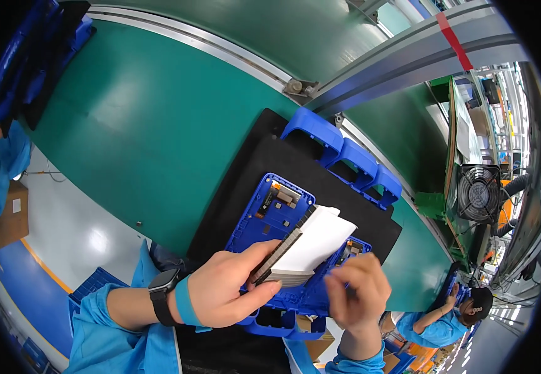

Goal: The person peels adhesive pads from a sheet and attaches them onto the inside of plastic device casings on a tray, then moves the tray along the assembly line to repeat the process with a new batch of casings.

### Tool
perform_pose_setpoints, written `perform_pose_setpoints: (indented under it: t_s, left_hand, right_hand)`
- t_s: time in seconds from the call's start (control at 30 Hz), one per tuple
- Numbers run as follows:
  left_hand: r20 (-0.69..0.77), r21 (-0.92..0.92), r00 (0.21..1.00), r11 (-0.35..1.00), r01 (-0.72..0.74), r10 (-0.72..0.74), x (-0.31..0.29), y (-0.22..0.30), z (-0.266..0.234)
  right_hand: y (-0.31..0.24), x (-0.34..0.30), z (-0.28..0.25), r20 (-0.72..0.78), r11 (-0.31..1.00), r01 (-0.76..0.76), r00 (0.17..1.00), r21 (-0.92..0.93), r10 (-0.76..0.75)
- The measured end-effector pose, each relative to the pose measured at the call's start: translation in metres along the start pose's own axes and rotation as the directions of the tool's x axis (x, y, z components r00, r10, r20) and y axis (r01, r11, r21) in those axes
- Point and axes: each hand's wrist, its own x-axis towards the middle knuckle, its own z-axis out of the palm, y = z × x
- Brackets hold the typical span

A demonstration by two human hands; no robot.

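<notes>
The stack of white sheets (323, 237), edged with dark strips, is located above two opened blue casings (278, 222) with exposed electronic parts. Left hand (220, 288): grip closed on the lower end of the stack, thumb opposing fingers. Right hand (360, 290): fingers curled, positioned beside the stack; contents of this grip cannot be determined. The casings rest on a black mat (240, 181), with blue frames (323, 129) along its far edge. The mat lies on a green table (152, 124). Beyond: a carton (10, 223) bearing a white label (16, 204), writing too small to read; a black fan (478, 193); a co-worker (435, 327) at right.
</notes>
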Motion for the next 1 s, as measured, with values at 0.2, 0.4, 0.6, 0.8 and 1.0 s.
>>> perform_pose_setpoints:
  t_s: [0.2,0.4,0.6,0.8,1.0]
  left_hand:
    - [-0.023,0.066,1.0,0.998,0.006,-0.004,0.001,0.01,0.003]
    - [-0.002,0.189,1.0,0.982,-0.01,0.011,0.0,0.013,0.007]
    - [-0.015,0.436,0.998,0.899,-0.041,0.053,0.004,0.019,0.015]
    - [-0.101,0.631,0.976,0.771,-0.087,0.192,0.002,0.022,0.015]
    - [-0.259,-0.008,0.963,0.997,0.071,-0.071,-0.016,0.007,-0.018]
  right_hand:
    - [-0.015,0.016,0.021,0.09,0.982,0.171,0.98,0.074,-0.178]
    - [-0.011,0.018,0.035,0.055,0.964,0.225,0.971,0.138,-0.235]
    - [-0.017,0.013,0.031,0.114,0.983,0.18,0.977,0.036,-0.183]
    - [-0.011,0.007,0.008,0.182,0.978,0.054,0.979,0.203,-0.092]
    - [0.046,-0.02,-0.033,0.222,0.985,-0.138,0.962,-0.104,0.158]
